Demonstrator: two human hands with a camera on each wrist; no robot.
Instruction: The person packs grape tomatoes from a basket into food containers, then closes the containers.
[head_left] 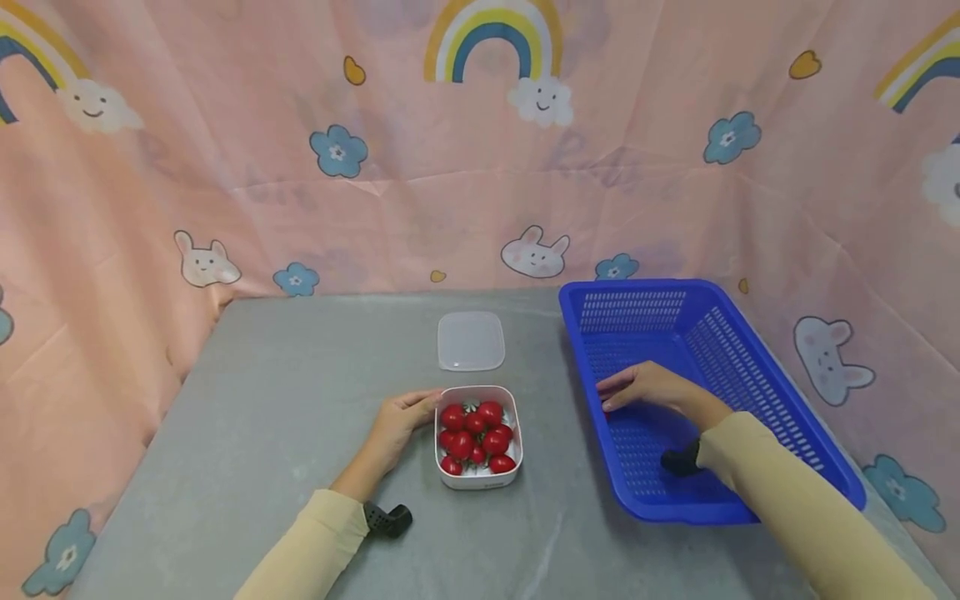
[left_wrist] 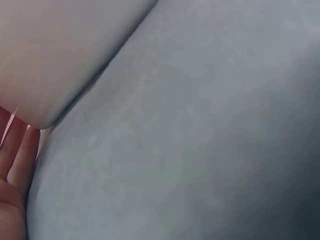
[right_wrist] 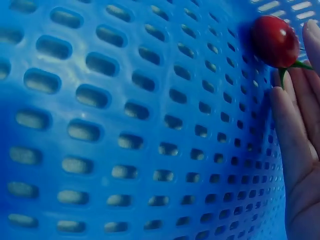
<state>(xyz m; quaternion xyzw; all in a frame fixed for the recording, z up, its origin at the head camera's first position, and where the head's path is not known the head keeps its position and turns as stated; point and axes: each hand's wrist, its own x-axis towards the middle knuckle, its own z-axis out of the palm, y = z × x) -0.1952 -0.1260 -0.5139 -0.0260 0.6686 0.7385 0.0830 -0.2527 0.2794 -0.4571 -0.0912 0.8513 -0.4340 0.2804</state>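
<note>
A white square container [head_left: 478, 482] of red cherry tomatoes [head_left: 461, 444] stands mid-table. My left hand [head_left: 395, 423] touches its left wall near the back corner; in the left wrist view the fingers [left_wrist: 22, 160] lie fairly straight against the container's side. My right hand [head_left: 651, 390] is inside the blue basket [head_left: 581, 392], close to its left wall. One cherry tomato [right_wrist: 274, 42] with a green calyx sits by that wall. In the right wrist view the fingers [right_wrist: 295, 125] extend beside its stem end, and the thumb tip is close to it.
Behind the container, a translucent square lid [head_left: 471, 342] lies flat on the grey table [head_left: 315, 375]. The perforated basket takes up the table's right side. A pink patterned curtain [head_left: 420, 208] closes off the back and both sides.
</note>
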